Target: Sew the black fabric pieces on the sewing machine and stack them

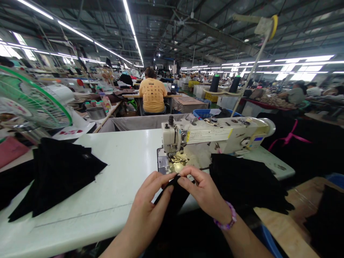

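Both Hands on the Black Cloth

From the head camera, we had our left hand (152,197) closed on the black cloth (176,193), pinching it between thumb and fingers. Our right hand (202,188) gripped the same cloth at its top edge, the fingertips of both hands nearly meeting. We held it at the front edge of the pale desk (126,154), just in front of the sewing machine (209,134), whose needle area was lit yellow. To our left lay a stack of black pieces (64,172); to our right, another black pile (247,182) rested beside the machine. A green-rimmed fan (34,100) stood at far left, and beyond the desk we saw a person in a yellow shirt (152,94), back turned to us.
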### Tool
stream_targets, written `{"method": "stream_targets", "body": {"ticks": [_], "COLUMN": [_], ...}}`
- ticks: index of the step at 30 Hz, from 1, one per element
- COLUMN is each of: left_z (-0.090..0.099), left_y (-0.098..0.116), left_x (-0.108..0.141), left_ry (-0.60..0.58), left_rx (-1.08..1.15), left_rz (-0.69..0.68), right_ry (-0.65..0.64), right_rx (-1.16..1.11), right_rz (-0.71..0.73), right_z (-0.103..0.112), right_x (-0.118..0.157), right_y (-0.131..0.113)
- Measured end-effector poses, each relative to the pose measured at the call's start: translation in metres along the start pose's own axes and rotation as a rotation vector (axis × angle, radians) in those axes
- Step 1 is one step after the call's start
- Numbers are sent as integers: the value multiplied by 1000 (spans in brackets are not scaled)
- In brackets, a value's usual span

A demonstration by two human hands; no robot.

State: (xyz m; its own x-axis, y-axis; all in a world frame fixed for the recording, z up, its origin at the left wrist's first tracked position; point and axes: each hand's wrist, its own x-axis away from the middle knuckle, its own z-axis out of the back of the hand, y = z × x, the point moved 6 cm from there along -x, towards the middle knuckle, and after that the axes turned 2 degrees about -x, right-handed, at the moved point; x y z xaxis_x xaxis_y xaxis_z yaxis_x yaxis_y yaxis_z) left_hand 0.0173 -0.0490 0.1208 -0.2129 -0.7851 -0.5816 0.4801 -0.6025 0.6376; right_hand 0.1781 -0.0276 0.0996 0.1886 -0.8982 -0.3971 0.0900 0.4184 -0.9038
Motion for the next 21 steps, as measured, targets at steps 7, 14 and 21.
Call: {"method": "stream_targets", "body": {"ticks": [7, 14, 21], "left_z": [9, 10, 11], "left_y": [9, 13, 21], "left_x": [-2, -5, -15], "left_ry": [141, 165, 154], "left_rx": [-62, -104, -107], "left_rz": [-85, -136, -164], "right_ry": [89, 115, 81], "right_rx": [99, 206, 250], "right_rz": [129, 193, 215], "right_z": [-3, -8, -4], "right_x": [2, 6, 4], "right_y": [-11, -18, -24]}}
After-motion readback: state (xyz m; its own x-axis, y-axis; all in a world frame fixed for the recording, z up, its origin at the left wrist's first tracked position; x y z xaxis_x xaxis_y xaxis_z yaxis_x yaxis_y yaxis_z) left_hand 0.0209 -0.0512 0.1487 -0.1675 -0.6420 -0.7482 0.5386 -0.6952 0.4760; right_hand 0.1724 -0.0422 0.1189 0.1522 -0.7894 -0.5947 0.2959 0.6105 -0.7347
